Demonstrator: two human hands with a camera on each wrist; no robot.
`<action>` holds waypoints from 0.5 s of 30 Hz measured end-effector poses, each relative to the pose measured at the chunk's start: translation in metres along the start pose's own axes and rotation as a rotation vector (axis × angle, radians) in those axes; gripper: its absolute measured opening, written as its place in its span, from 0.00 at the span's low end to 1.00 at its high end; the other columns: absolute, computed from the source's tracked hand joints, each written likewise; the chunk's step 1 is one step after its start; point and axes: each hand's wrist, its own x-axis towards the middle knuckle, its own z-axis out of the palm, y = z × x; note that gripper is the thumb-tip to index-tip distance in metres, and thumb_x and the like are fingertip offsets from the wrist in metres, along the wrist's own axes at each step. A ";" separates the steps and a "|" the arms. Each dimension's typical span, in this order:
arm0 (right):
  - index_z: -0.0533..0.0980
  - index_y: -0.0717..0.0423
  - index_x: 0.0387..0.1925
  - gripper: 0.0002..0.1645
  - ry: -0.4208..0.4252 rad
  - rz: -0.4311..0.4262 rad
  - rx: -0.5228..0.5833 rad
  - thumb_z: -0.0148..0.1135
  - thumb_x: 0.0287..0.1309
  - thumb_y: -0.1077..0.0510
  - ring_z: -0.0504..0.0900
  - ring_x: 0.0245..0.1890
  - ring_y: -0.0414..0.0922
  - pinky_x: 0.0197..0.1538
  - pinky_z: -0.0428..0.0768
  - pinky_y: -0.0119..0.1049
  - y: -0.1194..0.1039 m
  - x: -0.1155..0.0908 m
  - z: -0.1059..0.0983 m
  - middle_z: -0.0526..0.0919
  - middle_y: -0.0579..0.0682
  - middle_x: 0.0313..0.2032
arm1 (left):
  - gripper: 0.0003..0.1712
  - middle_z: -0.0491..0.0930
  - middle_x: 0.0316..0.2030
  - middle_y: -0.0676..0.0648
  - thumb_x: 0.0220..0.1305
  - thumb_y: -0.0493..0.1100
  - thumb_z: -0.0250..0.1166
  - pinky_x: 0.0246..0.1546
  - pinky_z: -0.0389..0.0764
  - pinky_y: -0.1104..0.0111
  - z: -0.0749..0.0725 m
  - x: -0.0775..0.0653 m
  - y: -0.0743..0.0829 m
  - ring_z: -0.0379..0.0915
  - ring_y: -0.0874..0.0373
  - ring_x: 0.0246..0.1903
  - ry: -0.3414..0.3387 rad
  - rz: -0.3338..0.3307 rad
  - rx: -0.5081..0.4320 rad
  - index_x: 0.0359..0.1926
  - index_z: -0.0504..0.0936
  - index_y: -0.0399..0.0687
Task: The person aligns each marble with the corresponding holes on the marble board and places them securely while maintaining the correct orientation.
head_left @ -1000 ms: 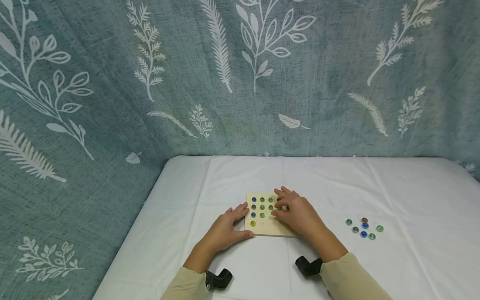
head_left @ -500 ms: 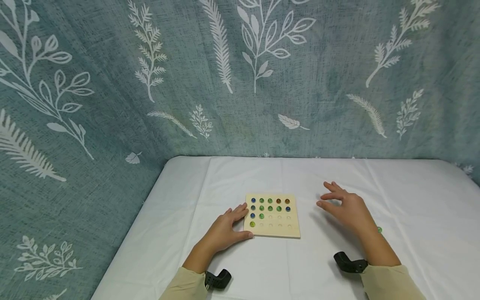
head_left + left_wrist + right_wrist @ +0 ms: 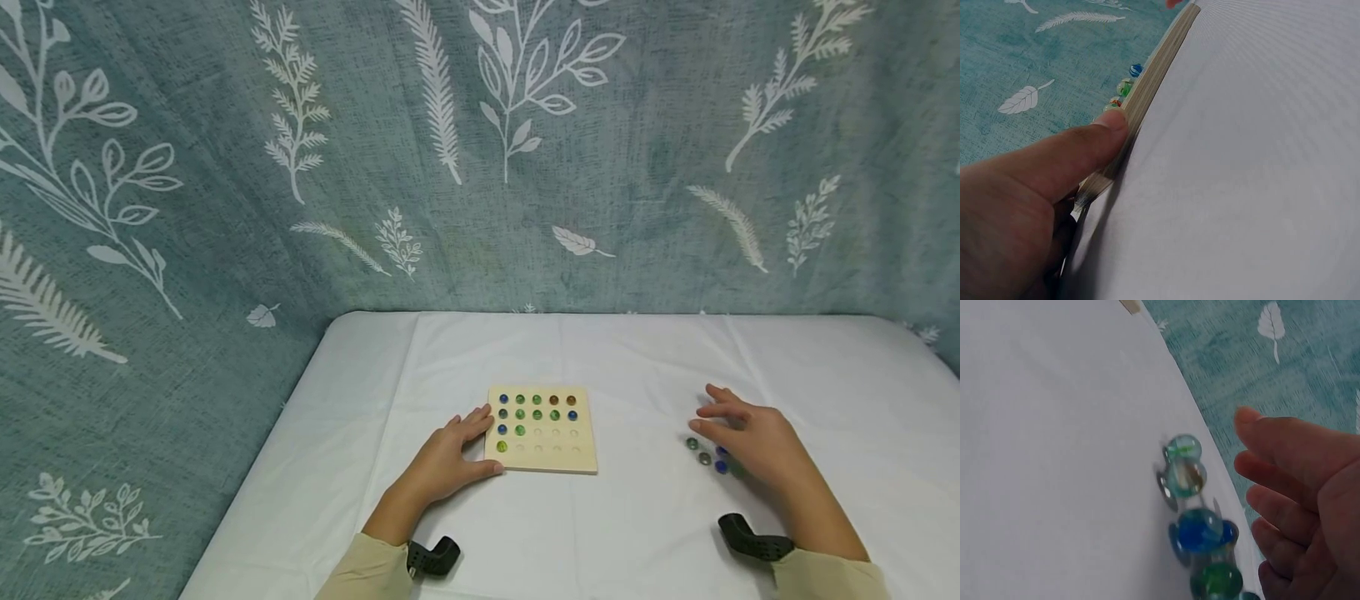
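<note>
A pale wooden board [image 3: 547,464] with rows of round hollows lies flat on the white-covered table. Glass marbles fill its two back rows, and a few more sit at the front left. My left hand [image 3: 442,462] rests at the board's left side, thumb [image 3: 1113,122] against the near edge and fingertips at the left edge. Further right, my right hand [image 3: 761,437] hovers beside loose glass marbles [image 3: 721,467], nothing visible in its fingers. In the right wrist view, the blue marble [image 3: 1197,530] and its neighbours stand apart from the fingers. The hand hides some marbles in the head view.
White cloth [image 3: 630,367] covers the table. A teal curtain [image 3: 480,275] with white leaf patterns hangs behind it and on the left. Black wrist cameras [image 3: 753,542] protrude near both sleeves, just above the cloth.
My right hand has left the board and moved right to the loose marbles. A brown marble now shows at the back right of the board. My left hand has stayed at the board.
</note>
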 end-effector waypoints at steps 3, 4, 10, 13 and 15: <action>0.78 0.63 0.56 0.39 -0.018 0.028 0.023 0.60 0.61 0.33 0.52 0.72 0.70 0.64 0.56 0.72 0.007 0.001 -0.002 0.57 0.60 0.74 | 0.47 0.57 0.74 0.60 0.53 0.60 0.74 0.71 0.55 0.42 0.000 0.000 0.001 0.50 0.36 0.73 -0.001 -0.005 -0.003 0.71 0.68 0.55; 0.78 0.63 0.56 0.40 -0.025 0.035 0.036 0.61 0.61 0.33 0.52 0.72 0.69 0.65 0.56 0.72 0.009 0.001 -0.002 0.57 0.59 0.74 | 0.47 0.57 0.74 0.60 0.53 0.60 0.74 0.72 0.55 0.42 0.000 0.000 0.001 0.50 0.37 0.73 -0.001 -0.008 -0.005 0.71 0.68 0.55; 0.77 0.64 0.57 0.42 -0.086 0.061 0.146 0.64 0.57 0.33 0.44 0.75 0.64 0.69 0.49 0.71 0.016 0.003 0.000 0.52 0.57 0.76 | 0.46 0.57 0.73 0.61 0.53 0.60 0.74 0.72 0.55 0.42 0.001 0.000 0.003 0.50 0.38 0.74 0.004 -0.022 -0.009 0.71 0.68 0.56; 0.79 0.62 0.55 0.41 -0.094 0.062 0.176 0.66 0.55 0.33 0.41 0.76 0.62 0.70 0.46 0.70 0.018 0.003 0.000 0.51 0.56 0.76 | 0.46 0.58 0.73 0.60 0.53 0.60 0.74 0.71 0.55 0.41 0.001 0.001 0.004 0.50 0.37 0.73 0.006 -0.021 -0.008 0.71 0.68 0.55; 0.80 0.60 0.54 0.39 -0.096 0.056 0.184 0.67 0.54 0.33 0.41 0.77 0.61 0.71 0.44 0.70 0.018 0.003 0.000 0.52 0.55 0.76 | 0.46 0.58 0.73 0.60 0.53 0.60 0.74 0.71 0.55 0.41 0.001 0.001 0.004 0.50 0.37 0.73 0.006 -0.022 -0.010 0.71 0.68 0.55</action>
